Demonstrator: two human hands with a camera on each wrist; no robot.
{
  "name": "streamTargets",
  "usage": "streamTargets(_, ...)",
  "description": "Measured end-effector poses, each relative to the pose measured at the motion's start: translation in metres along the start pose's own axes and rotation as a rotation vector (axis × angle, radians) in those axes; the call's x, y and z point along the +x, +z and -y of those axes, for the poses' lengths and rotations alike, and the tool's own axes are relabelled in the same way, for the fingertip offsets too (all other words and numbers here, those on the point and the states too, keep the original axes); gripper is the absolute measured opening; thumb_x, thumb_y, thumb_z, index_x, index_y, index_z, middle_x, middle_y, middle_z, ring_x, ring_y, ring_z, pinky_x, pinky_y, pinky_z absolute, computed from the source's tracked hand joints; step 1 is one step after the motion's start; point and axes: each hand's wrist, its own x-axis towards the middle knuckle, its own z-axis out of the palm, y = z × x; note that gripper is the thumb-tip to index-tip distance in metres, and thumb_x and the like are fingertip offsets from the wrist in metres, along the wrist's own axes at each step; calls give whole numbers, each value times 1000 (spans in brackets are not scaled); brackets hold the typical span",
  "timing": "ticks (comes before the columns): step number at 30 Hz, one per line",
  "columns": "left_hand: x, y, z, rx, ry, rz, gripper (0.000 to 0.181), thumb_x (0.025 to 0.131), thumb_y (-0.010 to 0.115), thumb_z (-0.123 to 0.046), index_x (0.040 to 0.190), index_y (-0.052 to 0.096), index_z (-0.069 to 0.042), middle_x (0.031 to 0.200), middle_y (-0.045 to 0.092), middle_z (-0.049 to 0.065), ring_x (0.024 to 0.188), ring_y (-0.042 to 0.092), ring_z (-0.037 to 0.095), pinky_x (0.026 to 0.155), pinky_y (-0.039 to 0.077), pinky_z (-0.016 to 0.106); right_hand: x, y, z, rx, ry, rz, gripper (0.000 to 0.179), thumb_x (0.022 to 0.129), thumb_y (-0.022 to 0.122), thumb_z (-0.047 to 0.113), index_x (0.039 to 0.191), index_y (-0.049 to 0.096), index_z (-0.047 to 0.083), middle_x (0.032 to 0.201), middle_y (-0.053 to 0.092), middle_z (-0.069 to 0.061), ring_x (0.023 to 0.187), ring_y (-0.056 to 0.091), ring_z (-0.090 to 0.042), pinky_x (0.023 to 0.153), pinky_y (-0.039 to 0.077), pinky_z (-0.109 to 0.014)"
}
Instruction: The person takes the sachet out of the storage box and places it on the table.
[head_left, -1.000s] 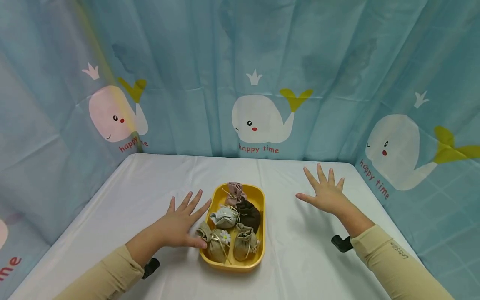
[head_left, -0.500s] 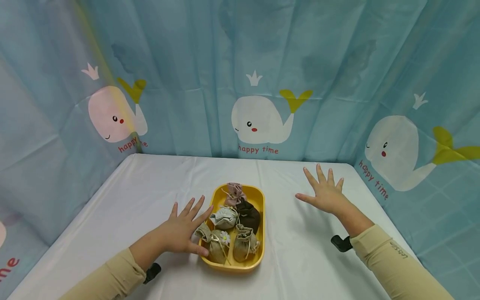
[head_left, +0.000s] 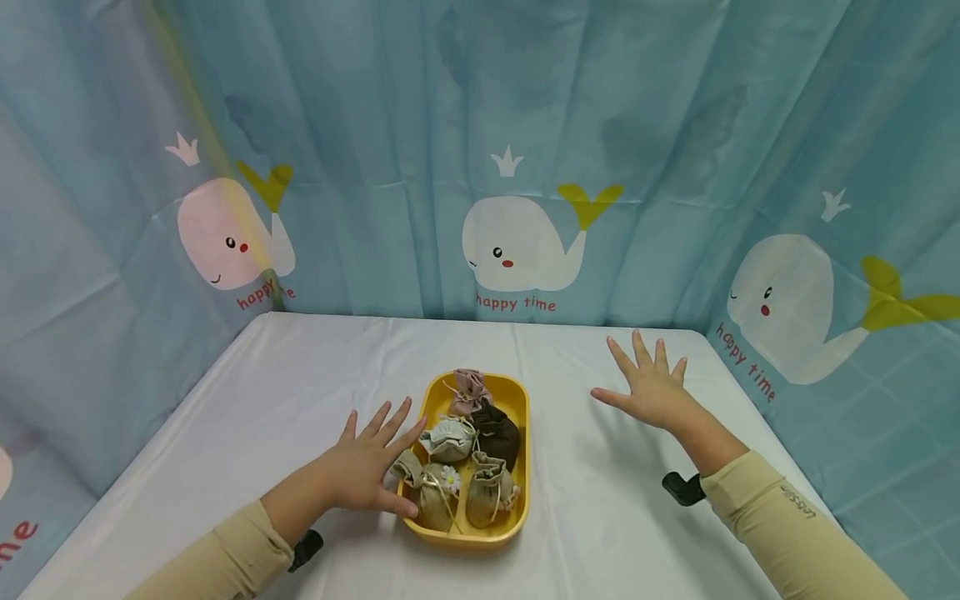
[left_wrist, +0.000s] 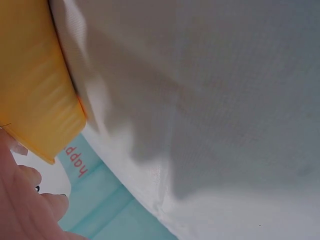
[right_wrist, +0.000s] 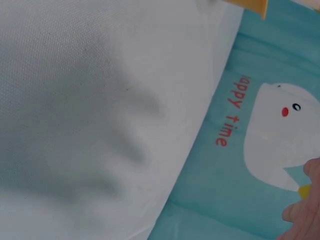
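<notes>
In the head view a yellow tray [head_left: 524, 500] stands on the white-covered table, holding several small drawstring pouches. A pink pouch [head_left: 468, 390] lies at its far end, with a dark brown pouch [head_left: 497, 435] and a pale grey pouch [head_left: 447, 439] in the middle. Nearest are a beige pouch with a white flower [head_left: 437, 502] and a plain beige pouch [head_left: 488, 493]. My left hand [head_left: 363, 471] is spread at the tray's left side, thumb overlapping the rim. My right hand [head_left: 652, 392] hovers with spread fingers over the table, well right of the tray, holding nothing.
A white cloth [head_left: 315, 367] covers the table. Blue curtains [head_left: 360, 242] printed with whales enclose its back and both sides. Dark wrist-camera mounts [head_left: 682, 488] hang below the wrists. The tray's wall [left_wrist: 40, 80] fills the left wrist view's upper left corner.
My left hand has shifted slightly nearer and to the right, against the tray's left edge. My right hand stays put, and the pouches have not moved in the tray.
</notes>
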Motion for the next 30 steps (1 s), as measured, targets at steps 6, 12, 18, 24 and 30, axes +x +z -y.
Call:
streamTargets(6, 1, 1, 1, -9, 3, 10, 115, 57, 39, -90, 148, 8, -26, 152, -11, -1, 138, -5, 33, 99, 1, 69, 1, 0, 1, 2, 7, 6, 100, 74, 36, 81, 148, 0, 25, 150, -11, -22, 130, -16, -51, 90, -9, -75)
streamTargets(12, 2, 2, 2, -2, 27, -1, 116, 58, 39, -89, 148, 5, -24, 152, -11, -3, 139, -5, 30, 100, 1, 68, 5, -1, 5, 11, -4, -12, 99, 74, 37, 80, 148, 0, 26, 151, -11, -21, 130, -18, -49, 91, -9, -74)
streamTargets(18, 4, 2, 3, -14, 46, -8, 118, 58, 42, -88, 148, 4, -21, 154, -5, -2, 139, -4, 28, 101, 0, 66, 5, -3, 12, 20, -20, -30, 97, 76, 39, 77, 148, 0, 25, 151, -10, -20, 131, -16, -49, 91, -8, -74)
streamTargets(24, 6, 2, 3, -31, 75, -1, 121, 57, 44, -87, 148, 6, -17, 154, -1, -1, 139, -1, 26, 104, 4, 63, 2, -7, 24, 40, -60, -38, 97, 76, 41, 76, 149, 3, 24, 151, -10, -19, 133, -13, -47, 93, -7, -73)
streamTargets(30, 8, 2, 4, -19, 98, 4, 123, 57, 42, -88, 148, 5, -14, 154, -1, 2, 140, 2, 22, 107, 9, 57, 0, -11, 34, 54, -118, -66, 96, 76, 39, 77, 149, 7, 23, 152, -8, -18, 134, -15, -44, 95, -4, -72)
